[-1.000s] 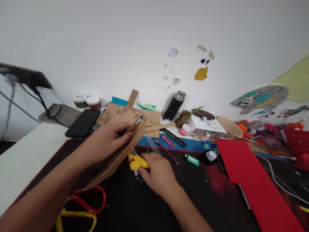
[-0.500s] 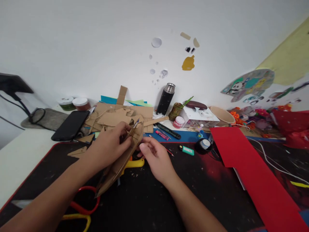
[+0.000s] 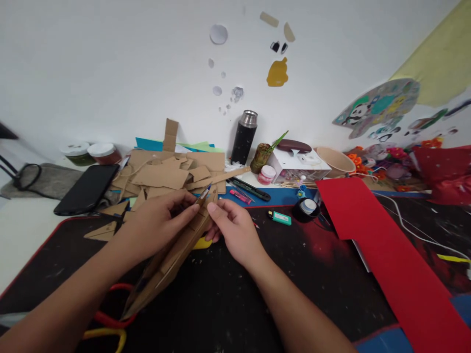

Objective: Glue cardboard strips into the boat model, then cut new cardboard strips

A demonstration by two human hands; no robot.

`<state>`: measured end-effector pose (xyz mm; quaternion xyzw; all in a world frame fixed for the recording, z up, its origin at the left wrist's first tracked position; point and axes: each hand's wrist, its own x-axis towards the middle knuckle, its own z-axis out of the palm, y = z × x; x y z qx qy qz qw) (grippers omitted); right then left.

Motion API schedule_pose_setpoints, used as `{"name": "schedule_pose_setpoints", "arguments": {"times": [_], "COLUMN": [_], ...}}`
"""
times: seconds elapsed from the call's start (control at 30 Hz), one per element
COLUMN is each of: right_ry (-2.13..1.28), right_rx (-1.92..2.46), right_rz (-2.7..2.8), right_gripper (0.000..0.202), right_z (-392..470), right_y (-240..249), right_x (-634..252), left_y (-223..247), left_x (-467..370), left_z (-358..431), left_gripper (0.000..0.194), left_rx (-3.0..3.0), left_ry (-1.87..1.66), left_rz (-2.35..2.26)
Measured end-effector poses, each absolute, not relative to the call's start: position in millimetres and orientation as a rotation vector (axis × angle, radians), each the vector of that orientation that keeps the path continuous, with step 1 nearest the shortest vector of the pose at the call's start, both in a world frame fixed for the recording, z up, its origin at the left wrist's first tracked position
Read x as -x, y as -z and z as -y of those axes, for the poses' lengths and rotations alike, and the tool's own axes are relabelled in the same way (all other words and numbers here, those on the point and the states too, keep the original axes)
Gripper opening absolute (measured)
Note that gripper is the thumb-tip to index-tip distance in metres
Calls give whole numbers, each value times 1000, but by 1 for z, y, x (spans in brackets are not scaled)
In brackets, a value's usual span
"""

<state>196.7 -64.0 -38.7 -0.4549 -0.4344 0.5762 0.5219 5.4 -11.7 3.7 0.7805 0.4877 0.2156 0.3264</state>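
A long folded cardboard piece [image 3: 184, 245] slants between my hands, its pointed lower end toward the front left. My left hand [image 3: 165, 220] grips its upper left side, thumb pressed on the cardboard. A pen [image 3: 204, 192] pokes up beside those fingers; how it is held is partly hidden. My right hand [image 3: 235, 230] pinches the upper right edge between thumb and fingers. Beneath the cardboard shows a yellow handle [image 3: 202, 243]. Red-handled scissors [image 3: 106, 317] and a yellow loop handle [image 3: 119, 336] lie at the front left, partly covered by my left forearm and the cardboard.
Cardboard scraps [image 3: 162, 179] are heaped behind my hands. A black phone [image 3: 88, 189] lies at the left. Behind stand a black flask [image 3: 244, 139] and a pink jar [image 3: 267, 175]. A green lighter [image 3: 280, 217], a black cup [image 3: 306, 210] and red sheet [image 3: 382, 245] are to the right.
My right thumb has come onto the cardboard's edge and closed on it. The cardboard has turned to a narrower view, covering more of the yellow handle. The camera view has shifted.
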Motion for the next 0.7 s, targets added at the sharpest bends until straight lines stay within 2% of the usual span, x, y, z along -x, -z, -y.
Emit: {"name": "schedule_pose_setpoints", "arguments": {"times": [0.3,0.7], "right_ry": [-1414,-1376], "right_rx": [1091,1111], "right_rz": [1090,1034], "right_gripper": [51,54], "right_z": [67,67], "right_y": [32,31], "right_x": [-196,-197], "left_y": [-9,-14], "left_x": [-7,-10], "left_z": [16,18], "left_gripper": [37,35], "left_rx": [-2106,-2078], "left_ry": [-673,-714], "left_rz": [-1356,-1376]}}
